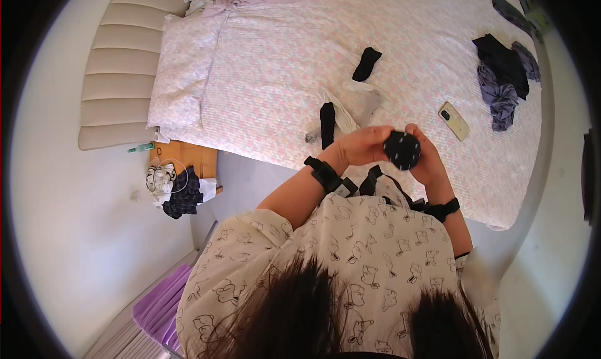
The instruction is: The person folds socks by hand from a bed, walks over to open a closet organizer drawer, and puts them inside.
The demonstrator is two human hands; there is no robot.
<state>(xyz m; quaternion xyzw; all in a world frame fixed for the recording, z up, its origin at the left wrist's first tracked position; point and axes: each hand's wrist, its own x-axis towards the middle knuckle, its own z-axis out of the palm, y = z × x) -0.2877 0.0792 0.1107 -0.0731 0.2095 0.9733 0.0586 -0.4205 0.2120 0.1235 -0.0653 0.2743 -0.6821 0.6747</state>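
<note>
Between my two hands is a rounded black bundle of cloth with small white marks (402, 150). My left hand (365, 145) is closed on its left side, and my right hand (428, 158) is closed on its right side. Both are held over the near edge of the bed. Beyond my left hand a black sock (327, 125) and some white and grey socks (363, 106) lie on the patterned bedspread. Another black sock (367, 64) lies farther back.
A phone (453, 121) lies on the bed right of my hands. Dark clothes (504, 74) are heaped at the far right. A pillow (183, 77) rests by the padded headboard (119, 65). A wooden bedside table (203, 160) holds clothes and a green bottle (141, 147).
</note>
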